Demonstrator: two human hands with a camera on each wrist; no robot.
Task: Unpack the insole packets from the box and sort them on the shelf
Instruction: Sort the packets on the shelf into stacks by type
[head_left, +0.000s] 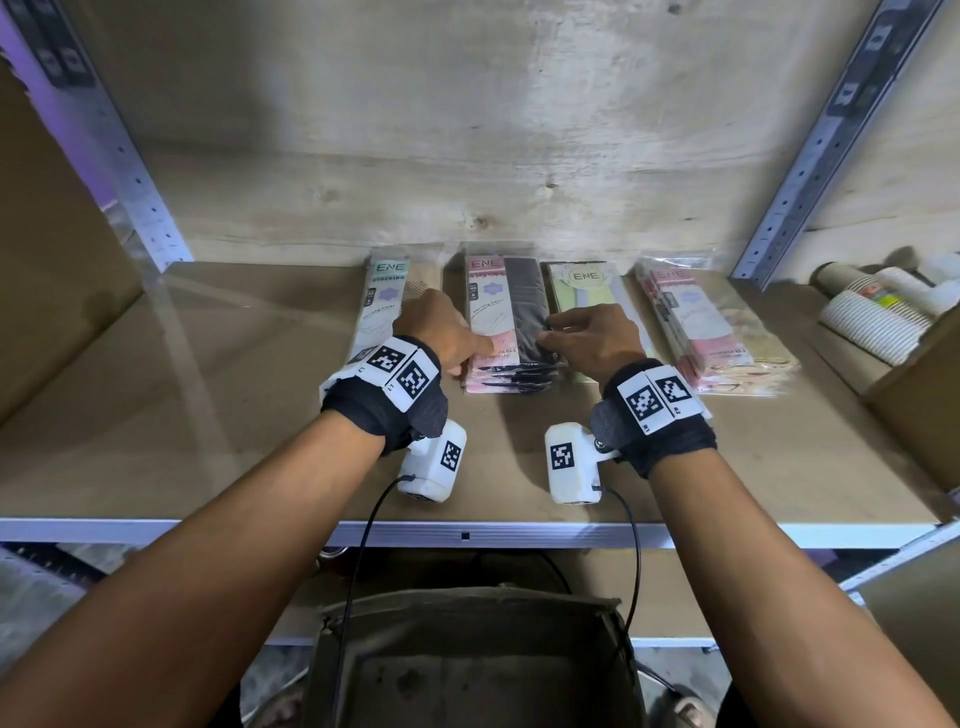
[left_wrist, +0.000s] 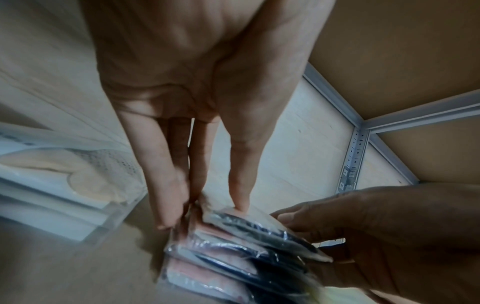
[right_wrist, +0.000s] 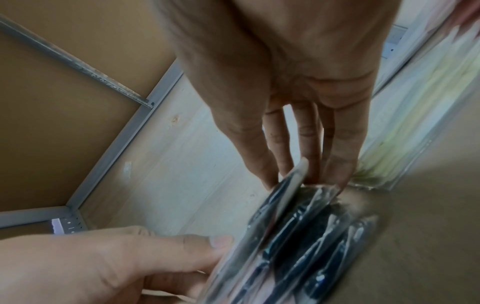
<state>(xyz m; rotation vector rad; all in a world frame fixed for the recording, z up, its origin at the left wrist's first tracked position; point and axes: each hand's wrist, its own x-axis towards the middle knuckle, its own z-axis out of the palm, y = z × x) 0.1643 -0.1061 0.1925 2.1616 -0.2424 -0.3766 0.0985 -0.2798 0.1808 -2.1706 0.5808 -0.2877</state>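
Note:
Four piles of clear insole packets lie in a row at the back of the shelf (head_left: 260, 457). From the left: a teal-labelled packet (head_left: 382, 301), a pink and black stack (head_left: 514, 312), a green packet (head_left: 584, 286), a pink and beige stack (head_left: 711, 332). My left hand (head_left: 460, 340) pinches the left edge of the top pink and black packet (left_wrist: 259, 228), with the thumb on top and straight fingers (left_wrist: 166, 195) at the side. My right hand (head_left: 553, 332) pinches its right edge (right_wrist: 298, 172) the same way. This packet sits slightly tilted on its stack. The cardboard box (head_left: 467, 613) stands open below the shelf edge.
Stacked paper cups (head_left: 872, 322) lie in a cardboard tray at the far right of the shelf. Grey perforated uprights (head_left: 810, 171) frame the bay, and a wooden panel closes the back. The left half and the front strip of the shelf board are bare.

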